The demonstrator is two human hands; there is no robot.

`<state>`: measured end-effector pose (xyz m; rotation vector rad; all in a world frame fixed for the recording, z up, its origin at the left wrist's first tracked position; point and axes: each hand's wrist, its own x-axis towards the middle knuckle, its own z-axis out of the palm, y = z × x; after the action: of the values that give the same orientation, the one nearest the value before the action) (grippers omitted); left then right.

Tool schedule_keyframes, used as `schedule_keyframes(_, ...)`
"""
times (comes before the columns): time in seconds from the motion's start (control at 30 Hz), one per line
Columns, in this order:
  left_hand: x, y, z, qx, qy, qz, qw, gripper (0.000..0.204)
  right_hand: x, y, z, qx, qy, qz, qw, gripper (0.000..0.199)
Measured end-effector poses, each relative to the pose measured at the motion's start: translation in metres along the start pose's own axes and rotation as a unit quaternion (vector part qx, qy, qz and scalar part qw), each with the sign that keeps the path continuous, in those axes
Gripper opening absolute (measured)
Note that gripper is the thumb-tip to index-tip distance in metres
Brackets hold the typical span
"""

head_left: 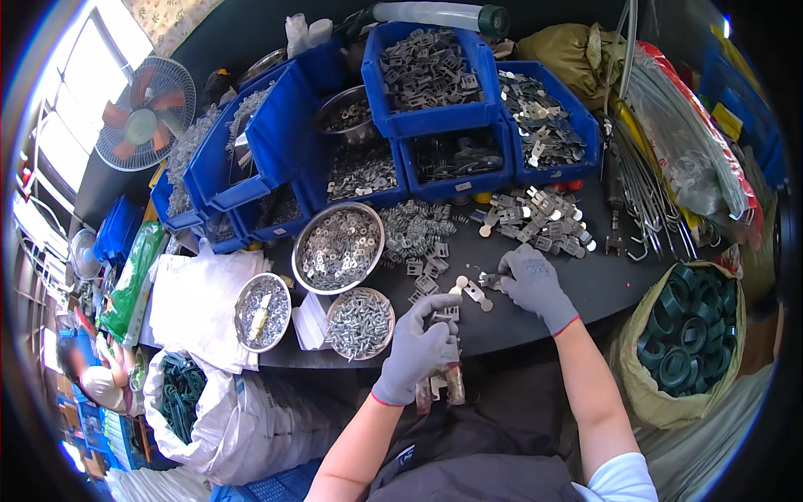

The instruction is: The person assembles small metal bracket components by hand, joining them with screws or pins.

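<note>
My left hand (416, 347), in a grey glove with a red cuff, is at the table's front edge. Its curved thumb and forefinger close on a small metal bracket (449, 315). Beneath it, partly hidden, a metal fixture with brownish wrapped parts (454, 386) sticks out at the edge. My right hand (535, 289), gloved alike, rests lower right of a heap of metal clips (544, 219). Its bent fingertips pinch a small metal piece (492, 282), partly covered by the fingers. Between the hands lies a flat metal clip with round ends (477, 294).
Blue bins (431, 125) of metal parts stand along the back. Left of my hands are a steel bowl of washers (338, 248), a bowl of screws (360, 325) and springs (410, 226). A sack of green rings (694, 335) stands right. Another person (104, 376) is far left.
</note>
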<state>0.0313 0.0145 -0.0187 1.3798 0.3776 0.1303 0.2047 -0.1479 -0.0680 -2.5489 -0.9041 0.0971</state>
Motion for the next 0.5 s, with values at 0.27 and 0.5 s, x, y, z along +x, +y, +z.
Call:
schedule_keyframes(0.27,-0.002,-0.01,-0.011,-0.115,0.029,0.025,0.993,0.028,-0.011,-0.004,-0.012,0.05,-0.086,0.082,0.992,0.018)
schedule_keyframes(0.5,-0.012,-0.011,-0.006,-0.362,-0.047,-0.018,0.931,0.026,-0.05,-0.036,-0.03,0.272,0.027,0.057,0.96,0.015)
